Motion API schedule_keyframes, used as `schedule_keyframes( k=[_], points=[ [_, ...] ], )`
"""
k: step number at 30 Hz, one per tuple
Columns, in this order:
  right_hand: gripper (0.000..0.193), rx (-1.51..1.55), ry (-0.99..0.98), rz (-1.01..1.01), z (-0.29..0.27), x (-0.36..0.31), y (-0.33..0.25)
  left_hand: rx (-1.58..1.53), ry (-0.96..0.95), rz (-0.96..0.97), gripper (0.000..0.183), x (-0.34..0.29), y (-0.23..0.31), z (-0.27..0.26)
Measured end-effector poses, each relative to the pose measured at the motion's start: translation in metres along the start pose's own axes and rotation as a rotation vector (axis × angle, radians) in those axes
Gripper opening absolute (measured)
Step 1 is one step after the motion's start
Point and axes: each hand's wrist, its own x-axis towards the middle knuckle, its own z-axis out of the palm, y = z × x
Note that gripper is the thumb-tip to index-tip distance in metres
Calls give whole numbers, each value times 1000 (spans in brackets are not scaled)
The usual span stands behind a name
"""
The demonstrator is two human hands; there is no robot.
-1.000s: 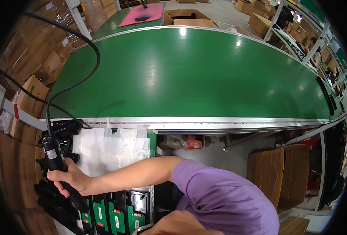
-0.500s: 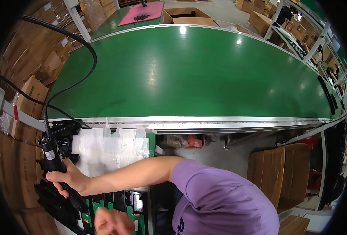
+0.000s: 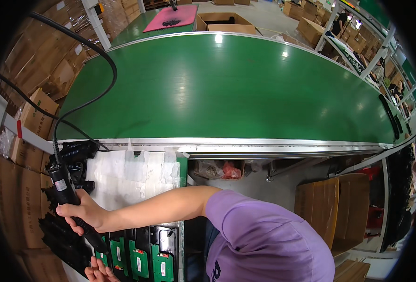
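My right hand [image 3: 87, 212] is wrapped round a black corded electric screwdriver [image 3: 63, 187], its lower end slanting down toward a row of black plastic housings. Green circuit boards [image 3: 139, 260] with white labels and small red-and-white connectors sit in these housings. At the lower edge, my left hand [image 3: 100, 271] has its fingers curled together, close to the screwdriver's lower end and the leftmost board. Whatever it may hold is too small to make out. Above my right forearm, overlapping white sheets [image 3: 123, 176] cover part of a green surface.
Black moulded parts [image 3: 60, 237] are heaped left of the boards. A black cable [image 3: 114, 70] loops from the screwdriver over the wide green bench [image 3: 227, 94]. Stacked cartons [image 3: 34, 207] line the left side; an open carton [image 3: 332, 207] stands at right.
My left hand has moved down and left from over the boards, uncovering several of them. My right hand still grips the screwdriver in nearly the same place.
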Motion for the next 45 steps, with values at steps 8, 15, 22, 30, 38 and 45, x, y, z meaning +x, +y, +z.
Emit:
schedule_keyframes(
  k=[8,15,22,30,38,45],
  points=[
    [26,-4,-22,53,-4,0,5,154,139,25,16,-2,-3,-22],
    [25,-13,-26,61,-5,-4,0,48,24,-5,14,-7,1,-40],
    [21,-173,-53,117,9,-6,7,214,504,112,11,-21,4,-58],
    [32,-345,-468,79,1,-7,-3,492,457,131,15,-31,-8,-67],
    [26,-470,-432,201,8,-26,18,510,508,195,17,-43,-17,-72],
    [28,-608,-454,195,5,-27,21,449,484,161,11,-43,-16,-67]
  ],
)
